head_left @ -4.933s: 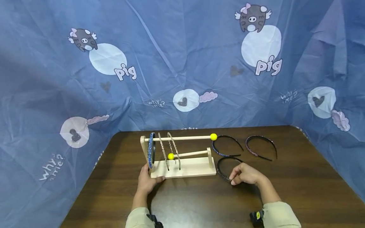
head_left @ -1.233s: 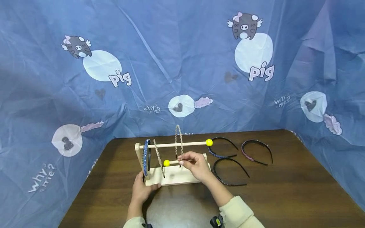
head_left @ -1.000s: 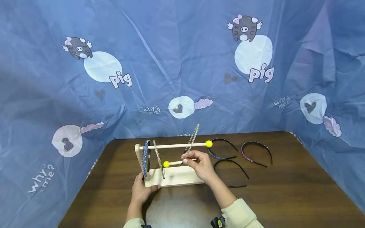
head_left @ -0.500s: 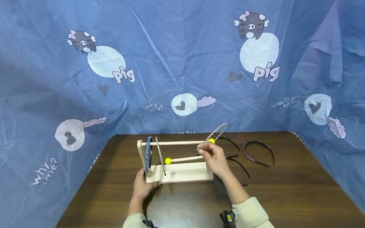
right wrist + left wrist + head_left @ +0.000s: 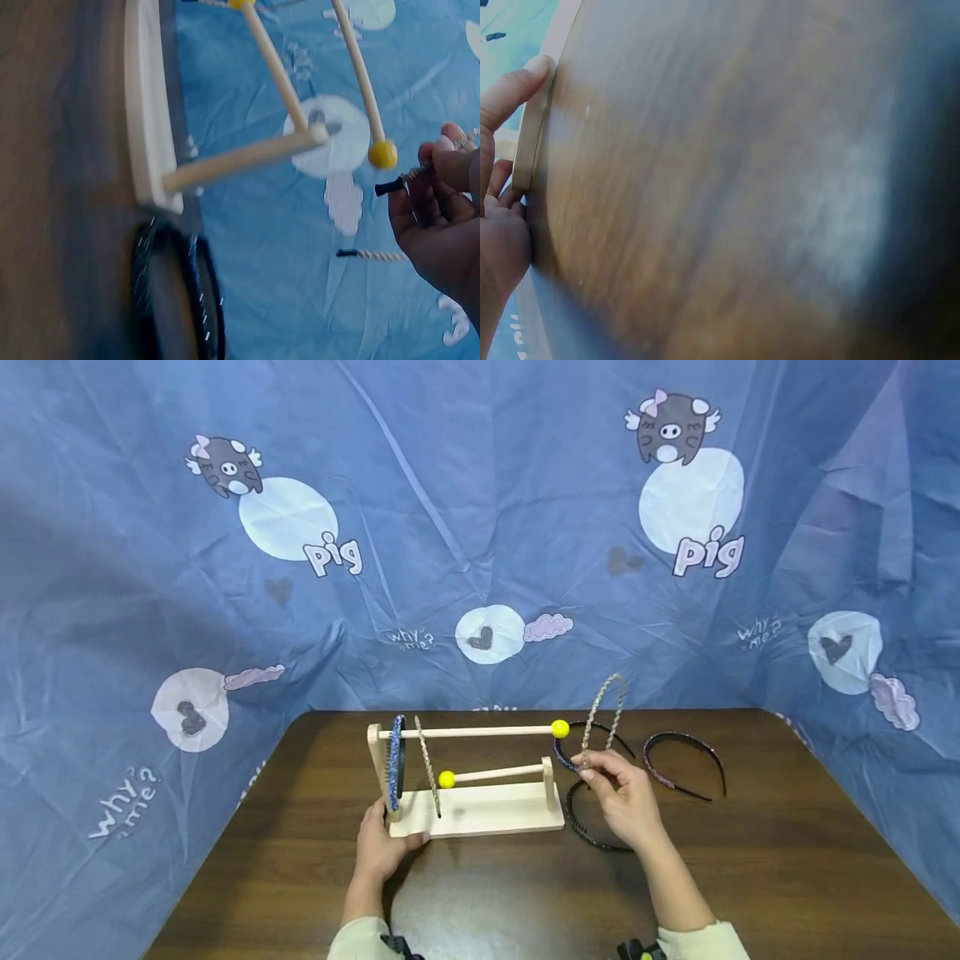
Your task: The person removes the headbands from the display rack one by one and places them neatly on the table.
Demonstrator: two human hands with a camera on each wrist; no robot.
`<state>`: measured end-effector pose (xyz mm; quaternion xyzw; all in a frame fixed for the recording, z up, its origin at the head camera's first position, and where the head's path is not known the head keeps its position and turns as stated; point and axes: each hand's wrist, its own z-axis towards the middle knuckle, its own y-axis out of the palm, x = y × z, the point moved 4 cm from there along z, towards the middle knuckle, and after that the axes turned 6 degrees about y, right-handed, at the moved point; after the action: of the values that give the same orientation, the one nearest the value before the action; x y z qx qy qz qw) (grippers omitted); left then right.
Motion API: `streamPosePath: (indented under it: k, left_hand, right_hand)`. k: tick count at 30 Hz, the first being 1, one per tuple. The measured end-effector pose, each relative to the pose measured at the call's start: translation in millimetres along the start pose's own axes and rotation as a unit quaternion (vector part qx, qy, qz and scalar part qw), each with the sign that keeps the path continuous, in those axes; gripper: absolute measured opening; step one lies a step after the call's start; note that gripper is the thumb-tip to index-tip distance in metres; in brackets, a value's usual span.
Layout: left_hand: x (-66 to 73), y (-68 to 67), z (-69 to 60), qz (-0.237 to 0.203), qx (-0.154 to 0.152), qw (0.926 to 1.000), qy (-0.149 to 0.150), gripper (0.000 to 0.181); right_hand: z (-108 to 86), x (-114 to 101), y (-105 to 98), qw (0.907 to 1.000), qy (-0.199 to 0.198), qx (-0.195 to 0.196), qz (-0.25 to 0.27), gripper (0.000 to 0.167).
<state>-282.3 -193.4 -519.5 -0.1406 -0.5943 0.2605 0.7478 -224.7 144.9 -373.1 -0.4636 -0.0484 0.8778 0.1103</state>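
Observation:
My right hand (image 5: 628,802) pinches a thin beaded headband (image 5: 592,718) near one end and holds it upright, just right of the upper rod's yellow ball (image 5: 560,728). In the right wrist view, the held headband's black tip (image 5: 388,187) sticks out past the fingers, apart from the rod. My left hand (image 5: 379,853) grips the left end of a wooden two-rod stand (image 5: 487,812); the left wrist view shows its thumb on the base edge (image 5: 534,142). On the upper rod hang a blue glittery headband (image 5: 395,764) at the left and another beaded headband (image 5: 427,758) beside it.
Right of the stand, a black headband (image 5: 579,827) lies on the brown table (image 5: 510,902), partly behind my right hand. Behind it lies a blue-and-black headband (image 5: 561,753), and farther right a pink-and-black one (image 5: 660,774). A blue printed cloth (image 5: 420,527) rises behind the table.
My right hand left the black headband on the table, took the right-hand beaded headband and drew it rightward off the upper rod, past the yellow ball. My left hand stays on the stand.

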Motion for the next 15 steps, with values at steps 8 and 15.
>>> streamPosePath:
  k: [8,15]
  left_hand:
    - [-1.0,2.2,-0.4,0.005,-0.007,0.9999,-0.005,0.086]
    - [3.0,0.0,3.4,0.006,-0.006,1.0,-0.003,0.082]
  right_hand:
    - [-22.7,15.3,-31.1,0.9955,0.03,-0.034,-0.084,0.02]
    - [-35.3,49.4,-58.3,0.9861,0.092,-0.055,-0.127,0.019]
